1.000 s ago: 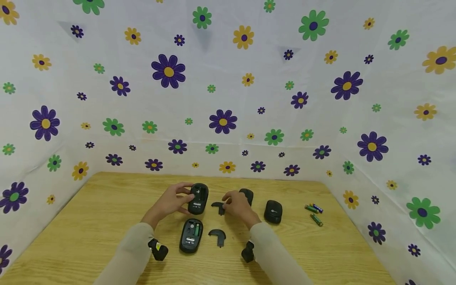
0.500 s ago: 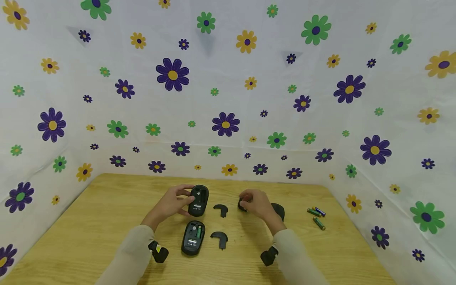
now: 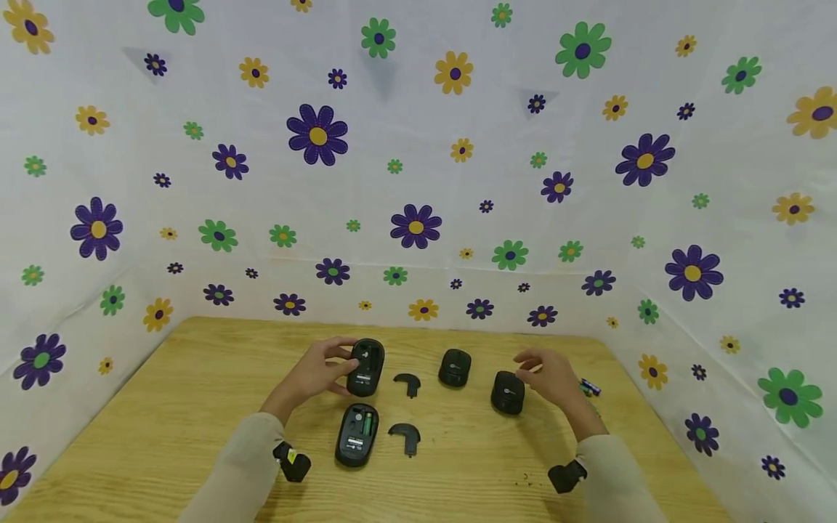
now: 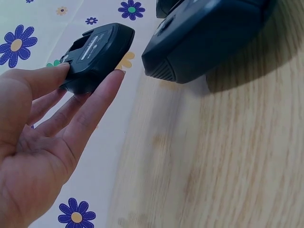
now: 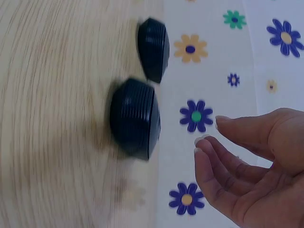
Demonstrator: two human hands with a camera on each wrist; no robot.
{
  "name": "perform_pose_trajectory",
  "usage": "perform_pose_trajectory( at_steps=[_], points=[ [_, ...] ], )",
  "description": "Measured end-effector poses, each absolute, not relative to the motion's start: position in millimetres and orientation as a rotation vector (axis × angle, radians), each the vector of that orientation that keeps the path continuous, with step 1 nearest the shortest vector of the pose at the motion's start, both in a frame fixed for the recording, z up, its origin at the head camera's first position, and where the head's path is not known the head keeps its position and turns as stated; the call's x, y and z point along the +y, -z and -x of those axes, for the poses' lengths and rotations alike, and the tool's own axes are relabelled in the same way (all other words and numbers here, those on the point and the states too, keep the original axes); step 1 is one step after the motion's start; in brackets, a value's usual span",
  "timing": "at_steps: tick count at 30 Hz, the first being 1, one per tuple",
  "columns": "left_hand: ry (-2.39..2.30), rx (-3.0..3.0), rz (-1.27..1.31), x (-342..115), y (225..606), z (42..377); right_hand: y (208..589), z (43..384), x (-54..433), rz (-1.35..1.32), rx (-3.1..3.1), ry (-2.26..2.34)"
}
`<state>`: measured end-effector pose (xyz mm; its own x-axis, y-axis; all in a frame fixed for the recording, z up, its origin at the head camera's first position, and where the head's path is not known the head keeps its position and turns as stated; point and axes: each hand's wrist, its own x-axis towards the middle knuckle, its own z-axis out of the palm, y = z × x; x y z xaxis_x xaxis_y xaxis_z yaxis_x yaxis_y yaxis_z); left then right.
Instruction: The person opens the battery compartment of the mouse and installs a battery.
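My left hand [image 3: 315, 375] grips a black computer mouse [image 3: 368, 370] by its side, thumb on the underside and fingers beneath. Its underside faces up with the battery slot uncovered; the slot looks dark inside. A second overturned mouse [image 3: 356, 436] lies nearer me, a green battery [image 3: 368, 422] in its slot. To the right are two dark battery covers, one farther [image 3: 409, 382] and one nearer [image 3: 408, 436]. My right hand [image 3: 554, 379], holding nothing, hovers beside a black mouse [image 3: 508, 394] with a small logo. Its fingers are loosely bent, thumb apart from them in the right wrist view.
Another black mouse [image 3: 455, 368] stands farther back, left of the one by my right hand. Loose batteries [image 3: 591, 387] lie at the right, partly hidden behind that hand. A flowered cloth [image 3: 366, 181] encloses the wooden table [image 3: 216, 363] at the back and sides.
My right hand has travelled right, from beside the far battery cover, past the farther logo mouse, to the right-hand one. The left hand keeps its mouse in nearly the same spot.
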<state>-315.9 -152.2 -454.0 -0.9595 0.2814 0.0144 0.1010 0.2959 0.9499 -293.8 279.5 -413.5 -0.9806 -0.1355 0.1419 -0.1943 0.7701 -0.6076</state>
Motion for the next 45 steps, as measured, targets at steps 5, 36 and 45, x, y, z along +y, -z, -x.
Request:
perform_pose_trajectory(
  at_steps=[5, 36, 45],
  points=[
    [-1.750, 2.390, -0.347, -153, 454, 315, 417, 293, 303, -0.224, -2.887, -0.941],
    [-1.761, 2.385, -0.355, -157, 457, 313, 438, 304, 371, -0.077, -3.034, -0.636],
    [-1.751, 2.397, -0.328, -155, 457, 310, 444, 305, 374, -0.049, -3.024, -0.671]
  ],
)
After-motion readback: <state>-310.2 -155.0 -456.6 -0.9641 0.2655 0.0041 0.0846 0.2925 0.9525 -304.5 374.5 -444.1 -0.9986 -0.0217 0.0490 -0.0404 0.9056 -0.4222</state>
